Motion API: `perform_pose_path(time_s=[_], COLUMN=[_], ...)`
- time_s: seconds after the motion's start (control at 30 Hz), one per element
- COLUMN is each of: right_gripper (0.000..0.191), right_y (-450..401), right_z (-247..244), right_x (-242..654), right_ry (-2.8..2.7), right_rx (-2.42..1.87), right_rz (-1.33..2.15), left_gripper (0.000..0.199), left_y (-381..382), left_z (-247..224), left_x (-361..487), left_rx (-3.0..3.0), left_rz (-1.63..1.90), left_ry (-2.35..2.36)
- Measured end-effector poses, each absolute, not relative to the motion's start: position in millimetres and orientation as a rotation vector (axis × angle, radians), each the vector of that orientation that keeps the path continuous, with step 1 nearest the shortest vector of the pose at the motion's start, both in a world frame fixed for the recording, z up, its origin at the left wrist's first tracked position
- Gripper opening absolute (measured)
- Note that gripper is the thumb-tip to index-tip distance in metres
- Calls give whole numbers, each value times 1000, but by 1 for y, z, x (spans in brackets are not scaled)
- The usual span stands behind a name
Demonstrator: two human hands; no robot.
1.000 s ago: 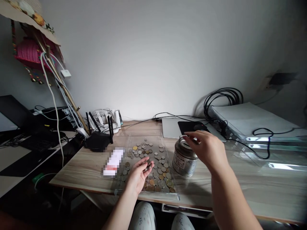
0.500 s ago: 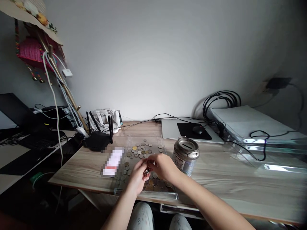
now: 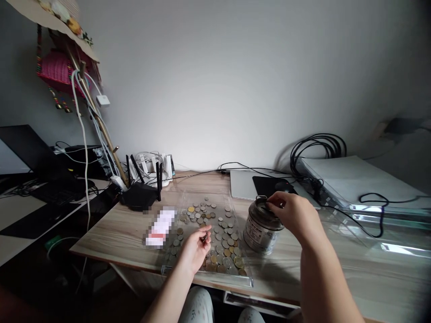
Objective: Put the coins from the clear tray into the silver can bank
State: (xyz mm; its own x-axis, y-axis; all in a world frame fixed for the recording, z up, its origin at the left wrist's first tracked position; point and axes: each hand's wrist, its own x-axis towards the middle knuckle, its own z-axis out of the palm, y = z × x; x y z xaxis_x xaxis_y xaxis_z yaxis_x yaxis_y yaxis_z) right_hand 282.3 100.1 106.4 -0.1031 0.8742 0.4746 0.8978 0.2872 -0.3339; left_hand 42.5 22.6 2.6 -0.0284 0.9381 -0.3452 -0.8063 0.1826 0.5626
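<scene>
From my end, I have the left hand palm up over the tray, its fingers loosely curled, about half closed, around a few coins that mostly hide in its shadow; I cannot count them. The right hand is at the top of the round, silvery metal tin with a printed paper label, thumb and fingertips drawn close together at its lid. I cannot tell whether anything is pinched between them, since the knuckles block my view. The tin stands upright on the pale wood-grain tabletop, just right of the shallow, clear plastic tray, and a small wire loop shows at its rim.

Flat in the tray I see many loose silver and brass-coloured round coins, thickest toward the near right corner, with a smaller cluster at the far end that includes one bright yellow coin. Left of the tray lies a pixelated white rectangle with a red band, and behind that sits a black router with upright antennas. Beyond the tin I have a flat silver panel carrying a black mouse mat and a dark mouse, the mouse partly hidden by the right hand.
</scene>
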Motion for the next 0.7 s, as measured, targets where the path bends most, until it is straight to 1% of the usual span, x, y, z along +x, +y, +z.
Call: perform_pose_path(time_s=[0.07,0.17,0.23,0.4,0.53,0.7], right_gripper=[14,17,19,16,14,18], right_y=[101,95,85,54,51,59], right_z=[105,109,110,89,66,63], right_x=[283,275,259,198,174,180], right_ry=[-2033,-1988,-1976,-2577,-2786,-2808], right_rx=[-1510,-1290,-1099,-675,-635,-649], right_rz=[-30,-150,-195,83,158,227], left_gripper=[26,29,27,16,18,19], left_y=[21,19,19,21,23,22], left_z=[4,6,7,6,6,4], left_x=[43,44,45,47,47,47], left_rx=[223,240,241,245,258,272], left_rz=[1403,1394,1391,1416,1424,1414], left_ry=[764,728,697,642,633,634])
